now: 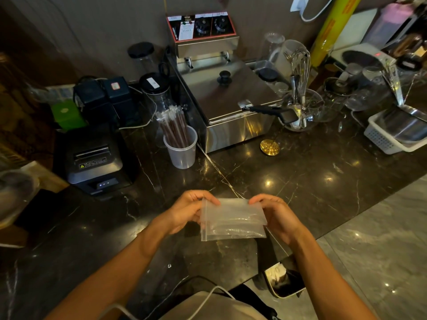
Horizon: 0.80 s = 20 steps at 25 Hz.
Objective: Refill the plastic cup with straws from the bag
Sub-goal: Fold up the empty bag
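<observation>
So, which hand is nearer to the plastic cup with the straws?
The left hand. It holds the left edge of the clear bag, below and slightly right of the plastic cup. The right hand holds the bag's right edge, farther from the cup.

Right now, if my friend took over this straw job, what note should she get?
Left hand: its fingers pinch the left top corner of the clear, folded plastic zip bag.
Right hand: pinches the right top corner.
The bag is held above the dark marble counter and looks empty.
The translucent plastic cup stands beside the steel fryer, with wrapped dark straws upright in it.
Done: straws are in the cup.
Left: probably just put the bag away.
</observation>
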Motion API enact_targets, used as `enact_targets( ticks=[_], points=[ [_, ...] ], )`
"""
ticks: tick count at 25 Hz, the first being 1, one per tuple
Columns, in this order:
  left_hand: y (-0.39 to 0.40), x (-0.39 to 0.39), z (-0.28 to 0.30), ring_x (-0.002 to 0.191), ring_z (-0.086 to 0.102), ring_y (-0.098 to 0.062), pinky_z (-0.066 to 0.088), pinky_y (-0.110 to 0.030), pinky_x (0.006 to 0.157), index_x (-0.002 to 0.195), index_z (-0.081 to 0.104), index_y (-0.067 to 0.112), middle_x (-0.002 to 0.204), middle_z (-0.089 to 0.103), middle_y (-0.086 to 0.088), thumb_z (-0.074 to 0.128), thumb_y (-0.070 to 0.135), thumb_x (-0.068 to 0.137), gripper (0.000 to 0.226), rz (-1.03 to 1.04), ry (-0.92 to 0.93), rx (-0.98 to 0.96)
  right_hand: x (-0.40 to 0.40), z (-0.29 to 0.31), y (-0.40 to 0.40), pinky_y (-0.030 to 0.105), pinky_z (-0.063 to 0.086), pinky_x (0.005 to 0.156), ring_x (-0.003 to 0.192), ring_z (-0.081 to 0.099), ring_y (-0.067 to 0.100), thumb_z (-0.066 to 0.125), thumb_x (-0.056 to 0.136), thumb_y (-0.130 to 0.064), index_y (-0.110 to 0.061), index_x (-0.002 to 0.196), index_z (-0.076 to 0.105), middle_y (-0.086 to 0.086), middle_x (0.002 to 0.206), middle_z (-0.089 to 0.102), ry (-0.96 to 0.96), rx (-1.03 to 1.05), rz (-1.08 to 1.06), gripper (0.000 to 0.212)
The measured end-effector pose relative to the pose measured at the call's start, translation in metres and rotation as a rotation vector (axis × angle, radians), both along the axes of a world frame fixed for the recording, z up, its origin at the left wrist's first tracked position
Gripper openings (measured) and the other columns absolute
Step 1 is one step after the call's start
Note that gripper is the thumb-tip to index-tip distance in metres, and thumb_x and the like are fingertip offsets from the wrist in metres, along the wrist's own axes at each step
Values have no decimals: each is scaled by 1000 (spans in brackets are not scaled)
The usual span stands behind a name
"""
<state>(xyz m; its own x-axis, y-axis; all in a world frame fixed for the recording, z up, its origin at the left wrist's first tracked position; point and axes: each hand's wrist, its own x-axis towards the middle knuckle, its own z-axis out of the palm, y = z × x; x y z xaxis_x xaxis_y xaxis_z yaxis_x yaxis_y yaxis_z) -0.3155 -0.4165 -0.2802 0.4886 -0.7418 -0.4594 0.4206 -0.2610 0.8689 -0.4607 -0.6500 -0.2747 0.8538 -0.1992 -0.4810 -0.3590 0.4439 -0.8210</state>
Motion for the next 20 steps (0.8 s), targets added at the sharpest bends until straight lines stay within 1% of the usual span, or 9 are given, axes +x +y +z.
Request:
enact_targets(
  ticks=[3, 5, 8, 10, 12, 14, 17, 18, 20],
  points=[
    [-3, 2, 6, 96, 69, -21, 62, -29, 64, 90, 77, 17, 116, 64, -8, 55, -3, 98, 30, -44, -162, 39, 2, 5, -1, 28, 60, 65, 87, 72, 23, 51, 95, -25, -7, 101, 76, 16, 106, 72, 23, 2, 4, 31],
    [-7, 1, 11, 101, 69, -24, 62, -26, 63, 90, 77, 16, 115, 66, -8, 53, -6, 98, 34, -115, -259, 66, 7, 10, 0, 27, 60, 72, 95, 75, 22, 64, 95, -40, -12, 113, 75, 11, 110, 76, 74, -175, 121, 34],
    [-12, 4, 19, 104, 72, -24, 63, -28, 71, 107, 76, 19, 116, 72, -9, 55, -5, 98, 33, -236, -380, 54, 19, 19, 4, 24, 61, 75, 95, 75, 17, 73, 95, -27, -14, 99, 78, 6, 104, 78, 68, -508, 409, 14],
    [-8, 14, 25, 103, 75, -25, 62, -30, 73, 129, 66, 26, 117, 73, -13, 56, 5, 100, 37, -223, -268, 4, 26, 27, 8, 22, 60, 73, 87, 75, 11, 74, 94, -20, -16, 90, 77, 1, 95, 78, 47, -531, 419, 7],
    [-1, 26, 28, 105, 75, -29, 63, -39, 78, 140, 57, 28, 124, 72, -14, 52, 25, 100, 40, -236, -121, 23, 33, 33, 10, 23, 59, 74, 84, 73, 9, 75, 93, -18, -17, 86, 76, -4, 89, 77, 19, -569, 395, 7],
    [-2, 28, 27, 105, 75, -25, 64, -42, 81, 134, 63, 25, 123, 72, -8, 57, 37, 101, 36, -325, -199, 122, 38, 34, 13, 25, 59, 76, 85, 74, 10, 75, 93, -18, -19, 86, 77, -5, 90, 76, -14, -675, 420, 7],
    [-9, 21, 18, 98, 75, -27, 61, -54, 87, 108, 76, 13, 106, 77, -10, 73, 34, 93, 26, -403, -416, 188, 42, 37, 19, 28, 59, 80, 90, 74, 13, 75, 93, -17, -21, 88, 75, -1, 96, 76, -53, -765, 507, 7],
    [-8, 20, 16, 97, 75, -29, 60, -54, 88, 104, 77, 10, 102, 78, -12, 75, 32, 92, 25, -375, -441, 179, 42, 39, 17, 26, 59, 80, 91, 74, 13, 75, 92, -16, -22, 88, 75, -1, 97, 75, -48, -766, 508, 6],
    [-3, 22, 14, 93, 76, -28, 61, -46, 86, 99, 78, 7, 97, 79, -11, 77, 26, 90, 21, -280, -424, 150, 39, 43, 9, 24, 59, 77, 89, 75, 13, 77, 90, -16, -19, 89, 76, 1, 96, 77, -34, -718, 450, 3]
  ],
)
